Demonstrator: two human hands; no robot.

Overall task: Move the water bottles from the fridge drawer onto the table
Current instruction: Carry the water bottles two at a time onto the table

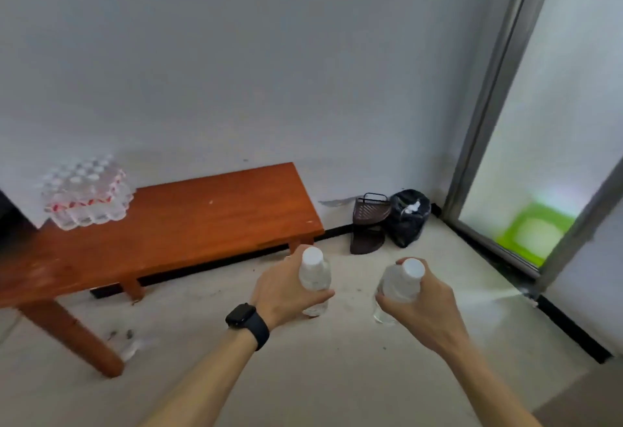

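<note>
Overall, a plain white wall [236, 55] fills the upper half of the view, and a pale floor [337, 376] fills the lower half. At right, a frosted glass door [556, 123] in a metal frame meets the wall at the corner, with a blurred green shape [532, 231] behind the glass.

A low red-brown wooden surface [202, 224] stands against the wall at left. On its far left end sits a shrink-wrapped pack of bottles [86, 192] with a red-and-white band.

In the corner, a black bag [409, 217] rests on the floor, and just beside it are dark brown baskets [371, 221].

Both hands are held out over the floor, near the right end of the surface but not above it:

- The left hand [283, 295] grips the left water bottle [315, 278] around its body – upright, white cap on top.
- The right hand [424, 305] grips the right water bottle [399, 283] near its shoulder, tilted slightly – white cap uppermost.

The two bottles are clear and held apart. A black watch [241, 315] is on the left wrist.
</note>
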